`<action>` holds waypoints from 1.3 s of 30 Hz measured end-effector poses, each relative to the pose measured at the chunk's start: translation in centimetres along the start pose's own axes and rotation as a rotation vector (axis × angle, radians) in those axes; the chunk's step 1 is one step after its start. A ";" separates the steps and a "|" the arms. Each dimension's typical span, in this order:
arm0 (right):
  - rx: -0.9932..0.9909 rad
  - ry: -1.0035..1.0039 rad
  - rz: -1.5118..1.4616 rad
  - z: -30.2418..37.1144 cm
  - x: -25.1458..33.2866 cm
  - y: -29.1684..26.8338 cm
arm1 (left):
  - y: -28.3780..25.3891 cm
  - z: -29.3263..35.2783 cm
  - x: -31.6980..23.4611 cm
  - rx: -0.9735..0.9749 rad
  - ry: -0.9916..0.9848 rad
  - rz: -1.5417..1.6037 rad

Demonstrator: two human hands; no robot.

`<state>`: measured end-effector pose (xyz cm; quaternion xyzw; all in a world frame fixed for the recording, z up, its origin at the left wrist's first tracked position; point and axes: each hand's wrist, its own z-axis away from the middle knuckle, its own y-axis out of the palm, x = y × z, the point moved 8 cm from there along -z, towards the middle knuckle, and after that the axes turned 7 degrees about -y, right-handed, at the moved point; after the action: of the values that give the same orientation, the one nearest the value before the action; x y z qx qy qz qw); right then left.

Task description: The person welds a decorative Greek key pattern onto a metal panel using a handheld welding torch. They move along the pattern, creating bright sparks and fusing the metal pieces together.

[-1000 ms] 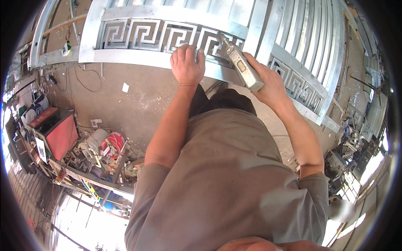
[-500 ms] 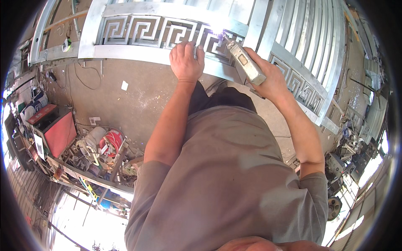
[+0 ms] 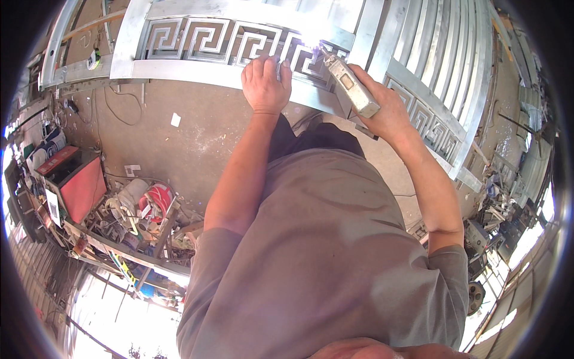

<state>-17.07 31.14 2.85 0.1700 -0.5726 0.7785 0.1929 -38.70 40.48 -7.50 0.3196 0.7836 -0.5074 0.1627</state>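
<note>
In the view from our head, we have a big silver metal frame (image 3: 185,70) in front of us, above our lap, with a strip of maze shapes (image 3: 226,42) running along it from side to side. Our left hand (image 3: 266,90) is on the near edge of the strip, palm down. Its fingers bend over the edge, but we cannot tell if they pinch it or just rest there.

Our right hand (image 3: 388,112) has its fingers wrapped around a boxy gray tool (image 3: 353,90). The tool is long and lies on a slant: its fat end is by our palm, and its thin tip points up and to the left, away from our body. A very bright light (image 3: 312,40) shines right at the tip, at the far edge of the maze strip.

That light is up and to the right of our left fingers, near them. It is up and to the left of our right hand. Our bare left fingers look a bit nearer to it, while the tool keeps our right hand back.
</note>
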 end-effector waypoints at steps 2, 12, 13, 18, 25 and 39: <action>0.016 0.026 0.004 0.0 -0.1 -0.1 | 0.0 0.0 0.0 0.004 -0.002 0.001; -0.035 0.027 -0.009 0.4 0.1 -0.3 | -0.1 0.1 0.1 0.003 0.013 0.011; -0.036 0.019 -0.014 0.5 0.1 -0.3 | -0.1 0.1 0.1 0.003 0.014 0.010; -0.047 0.006 -0.031 0.6 0.1 -0.4 | -0.1 0.1 0.0 -0.011 0.021 0.017; -0.027 0.029 -0.018 0.9 -0.2 -0.4 | -0.4 -0.1 -0.2 -0.007 0.018 0.011; -0.035 0.001 -0.090 0.2 0.9 -0.2 | -0.1 -0.1 0.0 -0.005 0.002 0.009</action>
<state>-17.69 31.11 3.50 0.1919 -0.5777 0.7589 0.2311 -38.75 40.49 -7.34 0.3232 0.7835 -0.5044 0.1648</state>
